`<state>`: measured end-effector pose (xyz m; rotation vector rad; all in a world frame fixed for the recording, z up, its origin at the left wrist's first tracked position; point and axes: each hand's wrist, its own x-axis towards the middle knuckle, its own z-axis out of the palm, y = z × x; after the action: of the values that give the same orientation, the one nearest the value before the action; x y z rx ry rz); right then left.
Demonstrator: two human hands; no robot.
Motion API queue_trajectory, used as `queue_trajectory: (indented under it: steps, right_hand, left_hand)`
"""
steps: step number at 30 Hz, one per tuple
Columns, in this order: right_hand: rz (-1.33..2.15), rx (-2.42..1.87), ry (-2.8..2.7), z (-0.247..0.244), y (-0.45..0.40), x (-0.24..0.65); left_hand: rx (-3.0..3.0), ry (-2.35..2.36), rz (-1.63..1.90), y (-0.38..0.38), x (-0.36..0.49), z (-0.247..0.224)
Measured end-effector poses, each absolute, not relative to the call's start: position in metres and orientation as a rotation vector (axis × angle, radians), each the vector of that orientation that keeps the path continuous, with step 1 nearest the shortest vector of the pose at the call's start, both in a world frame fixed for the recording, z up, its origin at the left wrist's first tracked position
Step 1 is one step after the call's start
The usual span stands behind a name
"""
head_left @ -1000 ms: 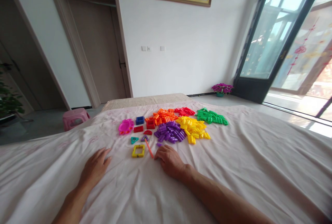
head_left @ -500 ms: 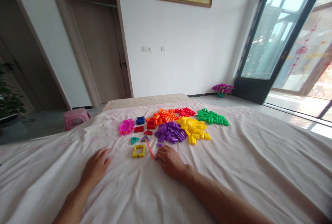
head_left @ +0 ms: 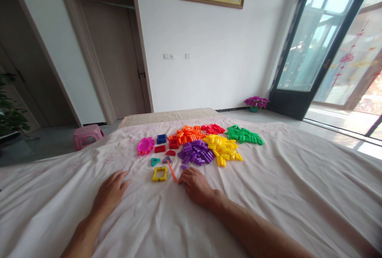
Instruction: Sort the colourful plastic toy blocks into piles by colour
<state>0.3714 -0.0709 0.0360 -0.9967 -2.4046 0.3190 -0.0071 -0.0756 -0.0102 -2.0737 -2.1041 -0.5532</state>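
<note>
My left hand (head_left: 111, 189) lies on the cloth with its fingers loosely spread and holds nothing. On the right, my right hand (head_left: 195, 184) rests palm down, fingers slightly bent, thumb largely hidden. Its fingertips are right beside the lower end of a thin orange stick (head_left: 172, 171), whose upper end meets a small purple triangle (head_left: 167, 159). Between my hands sits a yellow square frame (head_left: 159, 174), with a teal triangle (head_left: 155, 161) behind it. A loose purple piece (head_left: 184, 167) lies just beyond my right fingers, in front of a heap of purple plastic pieces (head_left: 197, 152).
Heaps of yellow (head_left: 222, 147), orange (head_left: 188, 133), red (head_left: 213, 129) and green pieces (head_left: 244, 135) lie farther back. Red blocks (head_left: 173, 143), a blue block (head_left: 161, 138) and a pink flower-shaped dish (head_left: 145, 145) are at left. A wrinkled pale cloth (head_left: 283, 194) covers the surface.
</note>
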Motion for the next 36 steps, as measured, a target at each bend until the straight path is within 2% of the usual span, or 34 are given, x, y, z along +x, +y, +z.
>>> queue_trajectory:
  steps: [36]
  right_hand:
    - [0.307,-0.992,-2.420,0.0379,-0.0717,0.3717]
  left_hand:
    - [-2.069,-2.067,-0.540,-0.0728,-0.0107,-0.0154]
